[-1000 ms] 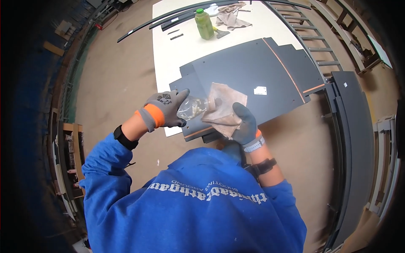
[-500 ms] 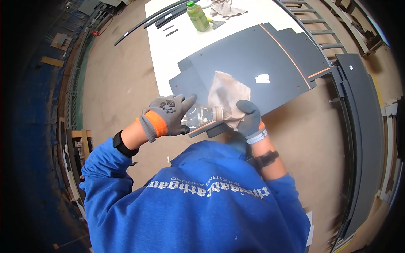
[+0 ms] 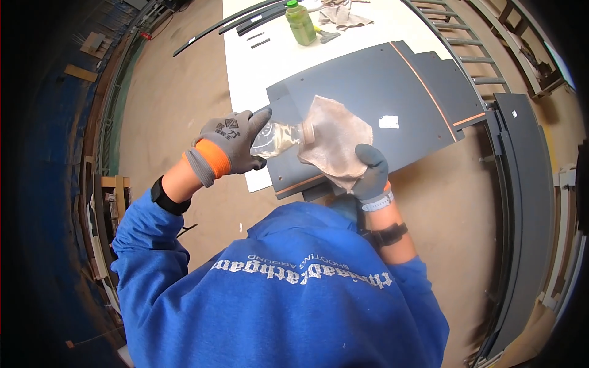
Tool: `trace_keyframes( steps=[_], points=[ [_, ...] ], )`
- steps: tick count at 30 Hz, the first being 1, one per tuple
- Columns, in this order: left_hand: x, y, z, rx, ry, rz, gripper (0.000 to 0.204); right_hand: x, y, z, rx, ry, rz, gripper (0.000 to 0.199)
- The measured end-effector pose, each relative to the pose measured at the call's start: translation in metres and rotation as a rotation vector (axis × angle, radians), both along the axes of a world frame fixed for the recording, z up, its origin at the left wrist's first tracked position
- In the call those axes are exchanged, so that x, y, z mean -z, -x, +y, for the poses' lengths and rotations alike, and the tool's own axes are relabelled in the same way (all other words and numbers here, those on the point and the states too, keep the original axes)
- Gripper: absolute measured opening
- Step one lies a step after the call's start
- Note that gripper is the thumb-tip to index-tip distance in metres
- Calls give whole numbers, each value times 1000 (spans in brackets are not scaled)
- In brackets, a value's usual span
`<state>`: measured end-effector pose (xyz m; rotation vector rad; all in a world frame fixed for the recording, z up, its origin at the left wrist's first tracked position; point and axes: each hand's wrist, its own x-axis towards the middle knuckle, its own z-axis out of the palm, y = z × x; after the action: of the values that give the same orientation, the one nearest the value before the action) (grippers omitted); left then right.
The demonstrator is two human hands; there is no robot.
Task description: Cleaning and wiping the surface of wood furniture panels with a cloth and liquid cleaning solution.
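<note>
My left hand [image 3: 236,138], in a grey and orange work glove, is wrapped round a clear plastic bottle [image 3: 277,140]. The bottle lies tilted on its side, and its neck points right against a pinkish-beige cloth [image 3: 336,138]. Pale liquid shows inside it. My right hand [image 3: 372,172], gloved as well, pinches the cloth at its lower right edge with the thumb on top. The cloth hangs spread over a dark grey panel [image 3: 368,80] that has a thin orange strip and a small white label. Whether the bottle's mouth touches the cloth cannot be made out.
The panel rests on a white tabletop [image 3: 251,73]. Toward the far side stand a green-capped bottle [image 3: 300,24] of green liquid, a scraper-like tool [image 3: 328,37] and a crumpled cloth [image 3: 346,18]. A roller rack [image 3: 460,43] runs along the right, near long dark panels [image 3: 531,214].
Both hands have shifted; the left one carries the bottle up and leftward. The cloth is spread wider in my right hand. The table scene sits slightly lower and further right in the view.
</note>
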<state>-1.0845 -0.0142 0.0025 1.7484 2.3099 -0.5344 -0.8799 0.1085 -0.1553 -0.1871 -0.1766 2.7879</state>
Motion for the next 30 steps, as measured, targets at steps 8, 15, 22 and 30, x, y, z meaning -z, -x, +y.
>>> trace_keyframes(
  steps=[8, 15, 22, 30],
  points=[
    [2, -7, -6, 10, 30, -30, 91, 6, 4, 9, 35, -9, -44, 59],
    [12, 9, -7, 2, -136, -72, 91, -11, 7, 14, -89, 3, -60, 60],
    [61, 21, 10, -110, -356, -299, 90, -40, 45, 47, -141, -10, 45, 69],
    [124, 93, 112, -471, -824, -689, 77, 42, 42, 125, -74, -467, -225, 63]
  ],
)
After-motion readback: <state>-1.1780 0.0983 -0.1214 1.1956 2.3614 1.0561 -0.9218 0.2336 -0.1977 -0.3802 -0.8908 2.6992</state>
